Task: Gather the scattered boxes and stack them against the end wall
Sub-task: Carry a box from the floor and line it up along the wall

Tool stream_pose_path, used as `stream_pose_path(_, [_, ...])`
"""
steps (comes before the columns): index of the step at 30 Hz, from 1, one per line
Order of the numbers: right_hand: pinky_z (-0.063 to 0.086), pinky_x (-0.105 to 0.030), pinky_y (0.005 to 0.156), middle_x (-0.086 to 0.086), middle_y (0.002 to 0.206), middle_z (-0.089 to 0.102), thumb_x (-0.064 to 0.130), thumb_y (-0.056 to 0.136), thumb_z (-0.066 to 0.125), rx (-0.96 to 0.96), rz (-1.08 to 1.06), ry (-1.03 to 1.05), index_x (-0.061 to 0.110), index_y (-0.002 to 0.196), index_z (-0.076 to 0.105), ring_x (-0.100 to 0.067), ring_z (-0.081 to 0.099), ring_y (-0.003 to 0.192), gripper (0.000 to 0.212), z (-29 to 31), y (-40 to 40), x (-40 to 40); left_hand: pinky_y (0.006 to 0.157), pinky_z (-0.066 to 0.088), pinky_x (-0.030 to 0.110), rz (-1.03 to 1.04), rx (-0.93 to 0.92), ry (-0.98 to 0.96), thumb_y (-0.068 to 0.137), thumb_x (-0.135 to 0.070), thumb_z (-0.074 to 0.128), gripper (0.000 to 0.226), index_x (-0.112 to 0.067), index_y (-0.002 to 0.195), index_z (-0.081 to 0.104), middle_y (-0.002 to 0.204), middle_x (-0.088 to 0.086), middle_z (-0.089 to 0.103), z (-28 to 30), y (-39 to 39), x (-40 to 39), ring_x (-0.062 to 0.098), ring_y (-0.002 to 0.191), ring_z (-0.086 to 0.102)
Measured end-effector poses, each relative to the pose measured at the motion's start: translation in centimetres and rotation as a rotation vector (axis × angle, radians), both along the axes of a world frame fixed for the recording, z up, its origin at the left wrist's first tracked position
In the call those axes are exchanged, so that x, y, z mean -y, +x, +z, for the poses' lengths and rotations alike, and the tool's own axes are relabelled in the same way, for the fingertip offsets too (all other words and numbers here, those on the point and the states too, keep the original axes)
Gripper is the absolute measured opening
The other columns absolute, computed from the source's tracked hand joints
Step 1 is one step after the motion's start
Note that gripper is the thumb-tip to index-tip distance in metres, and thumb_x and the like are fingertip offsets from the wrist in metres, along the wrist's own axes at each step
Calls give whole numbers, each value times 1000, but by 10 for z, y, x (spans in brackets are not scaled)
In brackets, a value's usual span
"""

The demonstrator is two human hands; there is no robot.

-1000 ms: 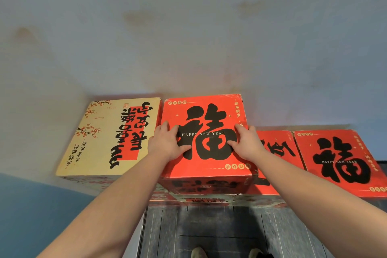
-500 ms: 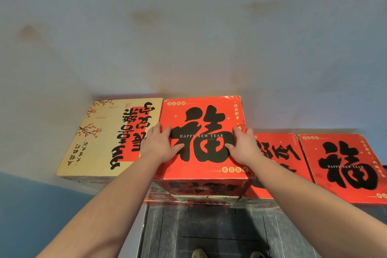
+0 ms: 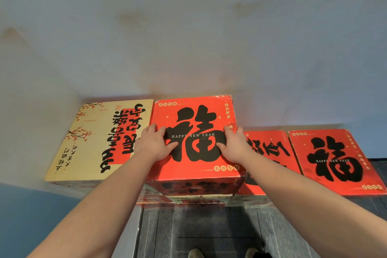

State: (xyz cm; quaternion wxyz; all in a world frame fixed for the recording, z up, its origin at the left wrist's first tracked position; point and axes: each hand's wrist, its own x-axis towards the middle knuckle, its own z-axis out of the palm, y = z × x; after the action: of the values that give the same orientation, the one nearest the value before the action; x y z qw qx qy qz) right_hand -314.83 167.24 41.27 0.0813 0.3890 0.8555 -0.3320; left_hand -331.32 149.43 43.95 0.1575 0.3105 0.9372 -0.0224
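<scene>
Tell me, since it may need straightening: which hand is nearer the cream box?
Left. The left hand rests on the red box beside the cream box; the right hand lies farther away.

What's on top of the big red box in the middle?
Both hands: the left hand and right hand lie flat on the red box. They cover the edges of its black character.

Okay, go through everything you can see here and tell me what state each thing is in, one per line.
Middle red box: closed, on the stack, against the wall, both hands on its top.
Cream box: closed, beside it, print upside down.
Lower red box: closed, partly hidden.
Far right red box: closed, lower level.
Left hand: flat on the lid.
Right hand: flat on the lid.
</scene>
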Motion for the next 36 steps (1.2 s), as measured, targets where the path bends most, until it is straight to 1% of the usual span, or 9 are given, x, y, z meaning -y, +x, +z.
stream_pose_path(6, [41, -47, 106, -21, 140, 31, 38, 95, 53, 81, 84, 16, 16, 144, 31, -41, 43, 127, 58, 8, 3, -9, 106, 35, 52, 6, 11, -10, 86, -65, 46, 66, -30, 141, 35, 154, 5, 23, 10, 9, -5, 27, 142, 19])
stream_pose_path(11, [41, -47, 106, -22, 138, 37, 40, 96, 51, 116, 134, 57, 17, 140, 36, -41, 42, 127, 52, 18, 3, -14, 107, 35, 52, 10, 22, -7, 87, -64, 46, 67, -30, 144, 32, 156, 6, 20, 17, 17, -3, 27, 143, 18])
stream_pose_path(14, [42, -47, 105, -18, 138, 38, 39, 96, 51, 85, 151, 99, 16, 137, 40, -38, 43, 127, 48, 27, 3, -16, 108, 34, 52, -1, 23, -11, 87, -64, 46, 68, -29, 143, 33, 157, 6, 19, 22, 18, -7, 28, 143, 18])
stream_pose_path(17, [43, -47, 102, -16, 131, 41, 39, 95, 52, 62, 132, 130, 16, 132, 43, -36, 45, 124, 45, 35, 11, -22, 109, 32, 52, -45, 5, -16, 86, -67, 44, 71, -27, 144, 33, 156, 7, 19, 29, 19, -20, 29, 143, 19])
stream_pose_path(20, [39, -48, 106, -19, 138, 36, 38, 95, 53, 76, 63, 160, 15, 137, 41, -38, 38, 132, 50, 41, 35, -34, 109, 31, 50, -143, 0, -27, 86, -67, 45, 72, -28, 146, 31, 156, 6, 20, 33, 27, -48, 29, 142, 20])
stream_pose_path(23, [36, -47, 109, -21, 143, 34, 38, 95, 52, 123, -34, 180, 15, 142, 37, -38, 33, 135, 54, 45, 75, -49, 107, 33, 49, -289, -12, -16, 86, -66, 45, 71, -27, 144, 34, 154, 6, 25, 36, 49, -87, 29, 141, 23])
stream_pose_path(27, [39, -46, 106, -20, 138, 38, 40, 94, 54, 150, -188, 204, 16, 142, 37, -39, 38, 130, 56, 42, 155, -74, 109, 33, 50, -475, -28, -24, 86, -65, 46, 71, -26, 144, 35, 153, 9, 26, 39, 108, -145, 30, 140, 25])
stream_pose_path(31, [39, -49, 106, -18, 143, 35, 42, 94, 52, 145, -363, 173, 18, 145, 34, -38, 36, 133, 59, 40, 250, -94, 110, 32, 50, -666, -41, -69, 86, -66, 46, 72, -27, 145, 33, 154, 7, 25, 49, 197, -195, 29, 140, 26])
stream_pose_path(36, [40, -47, 105, -18, 135, 42, 43, 91, 54, 119, -529, 140, 19, 140, 40, -38, 41, 129, 57, 32, 402, -108, 111, 30, 50, -869, -60, -93, 87, -63, 47, 71, -28, 147, 31, 156, 5, 21, 62, 339, -264, 27, 143, 21])
